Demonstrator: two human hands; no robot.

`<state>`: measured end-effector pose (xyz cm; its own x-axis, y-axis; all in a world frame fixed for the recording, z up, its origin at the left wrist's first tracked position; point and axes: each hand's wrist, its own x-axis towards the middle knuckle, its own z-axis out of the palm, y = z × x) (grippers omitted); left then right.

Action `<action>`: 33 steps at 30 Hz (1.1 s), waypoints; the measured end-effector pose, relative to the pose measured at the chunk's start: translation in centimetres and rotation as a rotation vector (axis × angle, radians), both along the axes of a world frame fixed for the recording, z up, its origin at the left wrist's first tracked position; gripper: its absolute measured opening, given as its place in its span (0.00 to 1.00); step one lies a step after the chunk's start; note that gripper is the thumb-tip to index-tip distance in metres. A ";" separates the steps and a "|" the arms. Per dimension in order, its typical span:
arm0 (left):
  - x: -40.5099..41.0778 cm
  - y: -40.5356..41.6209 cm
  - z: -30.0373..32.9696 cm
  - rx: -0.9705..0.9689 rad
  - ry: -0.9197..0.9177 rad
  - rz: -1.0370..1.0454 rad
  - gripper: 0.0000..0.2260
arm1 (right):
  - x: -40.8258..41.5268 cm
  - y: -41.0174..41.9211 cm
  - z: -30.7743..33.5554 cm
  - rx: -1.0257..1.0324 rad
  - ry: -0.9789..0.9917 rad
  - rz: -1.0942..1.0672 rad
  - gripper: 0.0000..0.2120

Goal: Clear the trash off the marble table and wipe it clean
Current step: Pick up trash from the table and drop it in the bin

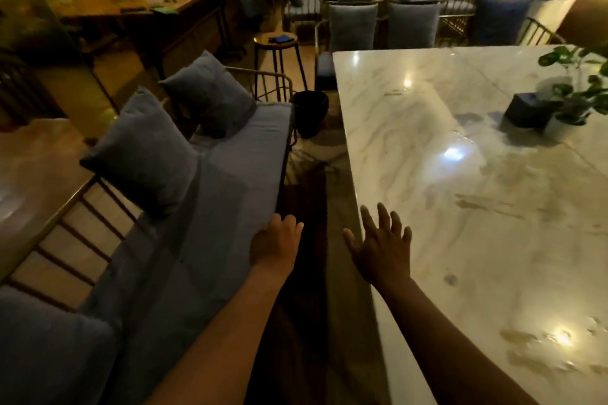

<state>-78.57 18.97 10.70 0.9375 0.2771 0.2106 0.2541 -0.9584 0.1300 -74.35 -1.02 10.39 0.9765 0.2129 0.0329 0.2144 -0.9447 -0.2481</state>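
Head view looks down on two bare forearms reaching forward; the marble tabletop (477, 174) fills the right side, its glossy surface streaked with wet smears and spotted with lamp glare. The right hand (383, 245) hangs at the tabletop's near left edge, fingers (383, 217) straight and spread, holding nothing (whether the palm actually touches the stone cannot be told); the left hand (274, 242) lies lower and further left, over the gap between the tabletop and the blue sofa (197, 223), its fingers loosely curled downward and empty. Smears on the marble lie just right of the right hand and nearer the bottom right corner; no loose trash can be made out on the surface in this dim light. Well beyond the hands, toward the far right, a dark box (529, 110) sits on the tabletop just beside a leafy plant (579, 85) in a pale pot. A black waste bin (311, 112) stands on the floor by the tabletop's far left corner, between it and the sofa's end; two blue cushions (144, 148) lean on the sofa's back rail; a round stool (275, 41) stands further back, near the chairs (381, 26) at the tabletop's far end.
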 end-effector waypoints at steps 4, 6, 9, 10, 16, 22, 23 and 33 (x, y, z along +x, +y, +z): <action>3.0 5.3 0.4 -0.006 0.035 -0.063 0.17 | 1.8 5.1 0.0 0.026 0.045 -0.067 0.34; 4.3 7.5 0.9 -0.009 0.049 -0.072 0.17 | 2.6 7.4 0.4 0.045 0.038 -0.080 0.34; 6.4 10.2 1.6 0.000 0.070 -0.070 0.16 | 4.3 10.1 1.1 0.043 0.039 -0.090 0.34; 7.1 11.0 1.7 -0.004 0.064 -0.070 0.16 | 5.0 10.8 1.4 0.036 0.041 -0.090 0.34; 13.0 14.0 2.3 -0.011 0.070 -0.097 0.17 | 10.7 13.9 1.0 0.040 0.034 -0.098 0.33; 23.4 16.2 1.2 -0.012 0.056 -0.121 0.17 | 20.5 16.6 -0.7 0.055 0.048 -0.104 0.33; 25.7 16.5 1.1 -0.011 0.052 -0.119 0.17 | 22.8 17.0 -0.9 0.056 0.052 -0.098 0.33; 48.1 19.3 1.1 -0.052 0.111 -0.020 0.17 | 46.8 19.4 0.0 -0.008 0.088 -0.026 0.31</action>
